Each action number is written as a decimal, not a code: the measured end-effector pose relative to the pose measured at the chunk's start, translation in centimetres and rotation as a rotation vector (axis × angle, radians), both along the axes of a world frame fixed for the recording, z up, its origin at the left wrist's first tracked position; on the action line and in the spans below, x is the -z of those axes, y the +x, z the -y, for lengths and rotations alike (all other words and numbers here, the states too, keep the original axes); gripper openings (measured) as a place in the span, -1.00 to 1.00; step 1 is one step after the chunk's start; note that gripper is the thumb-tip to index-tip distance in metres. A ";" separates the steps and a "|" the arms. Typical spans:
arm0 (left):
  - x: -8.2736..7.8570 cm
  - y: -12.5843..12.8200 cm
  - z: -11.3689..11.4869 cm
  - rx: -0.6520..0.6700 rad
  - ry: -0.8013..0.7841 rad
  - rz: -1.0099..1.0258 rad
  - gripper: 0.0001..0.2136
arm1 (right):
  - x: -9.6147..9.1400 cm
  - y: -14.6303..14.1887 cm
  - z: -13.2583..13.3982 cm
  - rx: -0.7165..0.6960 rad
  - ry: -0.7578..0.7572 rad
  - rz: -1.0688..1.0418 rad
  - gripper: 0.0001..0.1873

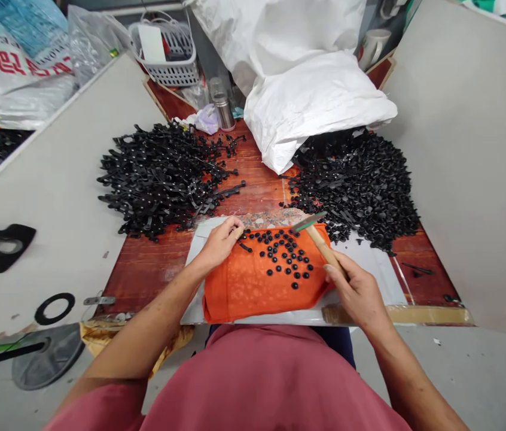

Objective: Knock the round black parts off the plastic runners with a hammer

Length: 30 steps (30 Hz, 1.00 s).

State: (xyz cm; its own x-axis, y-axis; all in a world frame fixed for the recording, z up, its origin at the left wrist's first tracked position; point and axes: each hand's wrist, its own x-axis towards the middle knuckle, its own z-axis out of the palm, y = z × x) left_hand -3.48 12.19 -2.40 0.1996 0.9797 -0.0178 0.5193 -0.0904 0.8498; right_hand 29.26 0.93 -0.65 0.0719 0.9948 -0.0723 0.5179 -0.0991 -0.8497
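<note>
My right hand (357, 288) is wrapped round the wooden handle of a hammer (325, 246). The hammer's narrow head, partly green, hangs over the far right part of an orange cloth (244, 293). At the cloth's far left edge, my left hand (222, 240) pinches a small black plastic piece (243, 236), mostly covered by the fingers. Just beside those fingertips lies a short black strip (246, 246). Several round black caps (287, 256) are scattered on the cloth between my hands.
Behind my left hand rises a heap of black plastic strips (158, 179); a second heap of small black parts (360, 185) lies at the right. A white sack (316, 96) leans over it. A metal flask (223, 111) and grey basket (172, 72) stand at the back. Grey panels (468, 149) flank the table.
</note>
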 end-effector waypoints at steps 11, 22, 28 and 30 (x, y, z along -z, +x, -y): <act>0.4 0.6 0.0 0.016 0.003 -0.133 -0.83 | 2.6 2.1 2.1 0.122 -0.061 0.008 -0.43; 0.3 0.8 0.2 0.034 0.008 -0.142 -0.83 | 3.2 1.7 1.7 0.085 -0.068 0.016 -0.41; 0.5 0.8 0.1 0.010 0.015 -0.158 -0.85 | 2.3 1.3 1.5 0.033 -0.022 0.164 -0.50; 0.7 0.6 -0.1 0.034 0.014 -0.153 -0.85 | 1.2 0.7 1.0 -0.016 -0.001 0.281 -0.55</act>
State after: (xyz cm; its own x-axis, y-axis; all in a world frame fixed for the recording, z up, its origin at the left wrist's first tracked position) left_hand -2.90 12.32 -3.11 0.2285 0.9729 -0.0366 0.6388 -0.1214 0.7598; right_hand 29.92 -0.10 -1.84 0.0732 0.9959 -0.0525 0.7349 -0.0895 -0.6722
